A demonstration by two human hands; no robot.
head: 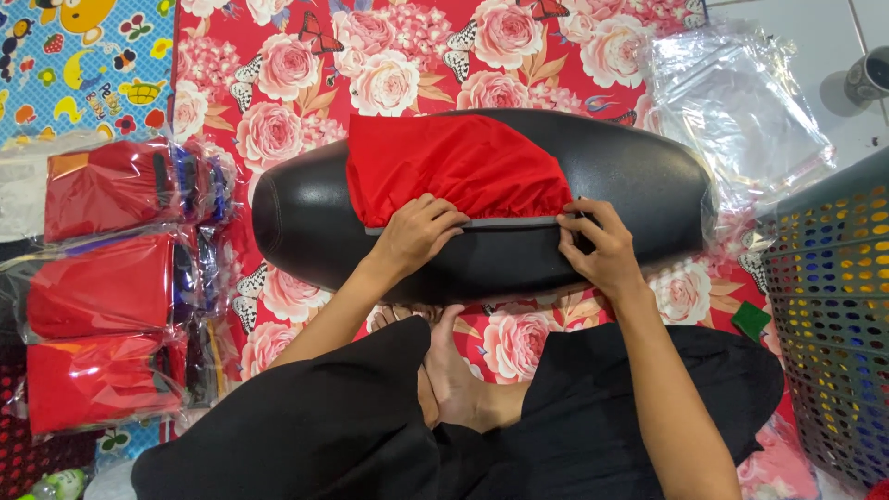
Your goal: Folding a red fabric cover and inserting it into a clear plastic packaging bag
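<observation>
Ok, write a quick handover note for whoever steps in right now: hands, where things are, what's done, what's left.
Left hand: grip on the grey elastic hem of the red cover.
Right hand: pinching the same hem at its right end.
Black seat lies across the floral mat; the cover sits over its middle only.
Done: bagged red covers stacked to the left.
Left: both ends of the seat are bare. Clear bags lie upper right, basket at right.

Bare forearms and hands without sleeves, rings or watch, loose black trousers over the crossed legs, feet bare.
</observation>
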